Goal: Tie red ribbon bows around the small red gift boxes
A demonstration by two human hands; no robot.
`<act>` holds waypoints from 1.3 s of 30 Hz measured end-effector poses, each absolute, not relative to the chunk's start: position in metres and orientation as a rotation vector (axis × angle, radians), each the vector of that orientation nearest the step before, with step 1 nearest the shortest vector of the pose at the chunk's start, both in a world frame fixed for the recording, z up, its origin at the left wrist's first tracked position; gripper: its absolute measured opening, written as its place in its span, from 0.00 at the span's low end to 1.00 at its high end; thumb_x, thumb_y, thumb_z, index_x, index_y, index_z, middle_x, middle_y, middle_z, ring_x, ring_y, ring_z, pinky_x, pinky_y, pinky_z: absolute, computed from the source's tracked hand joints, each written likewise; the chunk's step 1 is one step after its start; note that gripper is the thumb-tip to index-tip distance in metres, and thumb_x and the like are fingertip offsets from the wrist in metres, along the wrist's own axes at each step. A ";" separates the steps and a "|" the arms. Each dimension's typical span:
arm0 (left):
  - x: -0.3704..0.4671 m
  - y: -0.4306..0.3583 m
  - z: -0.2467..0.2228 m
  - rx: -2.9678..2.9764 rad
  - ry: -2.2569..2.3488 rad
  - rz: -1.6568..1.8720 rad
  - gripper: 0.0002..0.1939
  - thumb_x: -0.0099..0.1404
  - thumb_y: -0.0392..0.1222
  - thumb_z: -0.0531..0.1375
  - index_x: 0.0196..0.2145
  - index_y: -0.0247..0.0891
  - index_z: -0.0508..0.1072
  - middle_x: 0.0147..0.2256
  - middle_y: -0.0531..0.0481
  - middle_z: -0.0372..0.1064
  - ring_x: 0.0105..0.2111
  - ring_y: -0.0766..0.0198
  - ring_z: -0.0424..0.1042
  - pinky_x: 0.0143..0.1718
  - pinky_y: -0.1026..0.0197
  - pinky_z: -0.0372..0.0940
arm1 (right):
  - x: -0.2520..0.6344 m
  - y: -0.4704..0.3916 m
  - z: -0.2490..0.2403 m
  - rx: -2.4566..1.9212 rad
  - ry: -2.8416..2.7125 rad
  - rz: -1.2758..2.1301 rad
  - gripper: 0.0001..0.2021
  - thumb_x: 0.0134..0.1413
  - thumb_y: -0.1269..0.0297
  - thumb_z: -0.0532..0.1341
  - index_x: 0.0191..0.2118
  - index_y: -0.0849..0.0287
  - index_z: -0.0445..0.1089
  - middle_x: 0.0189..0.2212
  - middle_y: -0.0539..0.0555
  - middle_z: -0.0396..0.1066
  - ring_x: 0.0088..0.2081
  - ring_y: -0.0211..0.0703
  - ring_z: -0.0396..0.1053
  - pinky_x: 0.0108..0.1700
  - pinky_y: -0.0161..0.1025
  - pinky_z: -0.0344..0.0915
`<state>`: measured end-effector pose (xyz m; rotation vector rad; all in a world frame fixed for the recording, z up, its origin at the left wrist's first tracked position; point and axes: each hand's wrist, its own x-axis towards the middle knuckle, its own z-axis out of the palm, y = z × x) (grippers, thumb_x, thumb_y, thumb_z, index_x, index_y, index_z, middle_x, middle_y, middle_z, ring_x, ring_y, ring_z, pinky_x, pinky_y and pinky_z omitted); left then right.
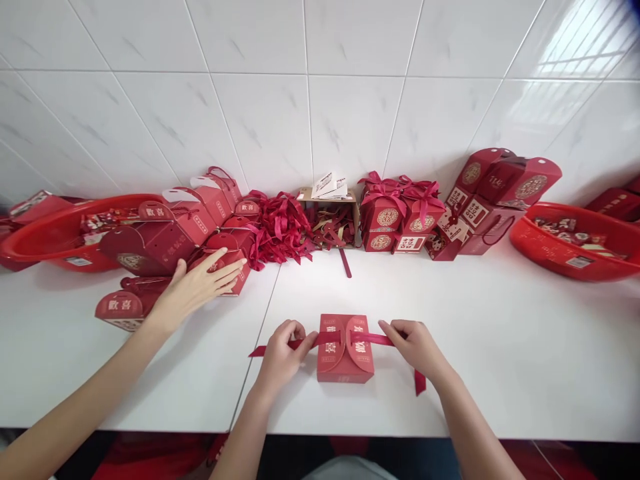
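Note:
A small red gift box [345, 373] stands closed on the white table, its two rounded flaps meeting on top. A dark red ribbon [373, 339] passes through the slots of the flaps and stretches out to both sides. On the box's left, my left hand [286, 353] pinches one part of the ribbon, with the tail hanging out beyond the fingers. My right hand [416, 343] grips the other part on the right, and that tail dangles below the hand.
Another person's hand [203, 283] rests on red boxes [170, 233] at the left. Along the tiled wall are a ribbon pile [280, 227], an open carton [356, 220], tied boxes [385, 220] and stacked boxes [493, 207]. Red basins [65, 233] [575, 247] flank them.

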<state>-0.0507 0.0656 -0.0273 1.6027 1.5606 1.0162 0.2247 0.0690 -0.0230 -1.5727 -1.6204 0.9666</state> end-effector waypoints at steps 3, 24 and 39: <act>-0.057 0.055 -0.030 1.718 1.757 1.195 0.10 0.60 0.50 0.59 0.31 0.41 0.66 0.35 0.48 0.65 0.39 0.56 0.64 0.41 0.57 0.60 | 0.226 0.062 -0.027 -1.586 -1.562 0.800 0.17 0.57 0.46 0.55 0.28 0.55 0.63 0.28 0.52 0.64 0.31 0.45 0.63 0.28 0.37 0.57; -0.026 0.035 -0.016 0.642 0.953 1.244 0.15 0.60 0.50 0.64 0.41 0.40 0.77 0.38 0.47 0.73 0.37 0.60 0.70 0.40 0.59 0.65 | 0.196 0.041 -0.047 -1.032 -0.433 1.458 0.20 0.54 0.42 0.59 0.38 0.54 0.73 0.29 0.51 0.67 0.25 0.37 0.63 0.21 0.34 0.61; -0.057 0.031 0.017 0.424 1.119 1.793 0.14 0.48 0.50 0.71 0.30 0.39 0.79 0.34 0.51 0.74 0.34 0.66 0.70 0.33 0.64 0.69 | 0.206 0.031 -0.017 -1.050 -0.533 1.130 0.09 0.49 0.57 0.68 0.28 0.57 0.75 0.43 0.55 0.74 0.29 0.37 0.68 0.34 0.40 0.70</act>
